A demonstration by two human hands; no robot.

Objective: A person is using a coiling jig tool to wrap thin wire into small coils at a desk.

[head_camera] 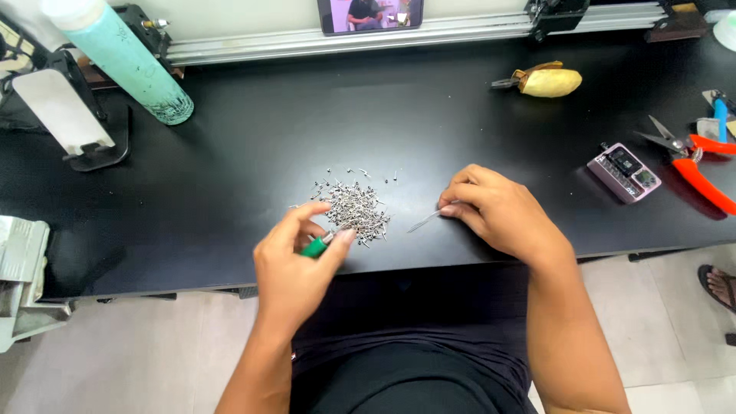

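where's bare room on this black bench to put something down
Free: the wide stretch between the teal bottle and the pile of small metal parts; also between that pile and the yellow object. Crowded: the right end, around the red-handled cutters and pink device.

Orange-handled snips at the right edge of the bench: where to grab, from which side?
Grip the orange-handled snips by the long orange handles, coming from the right front. They lie flat, blades pointing left toward the small pink device, so the handle end is probably the safe, free end.
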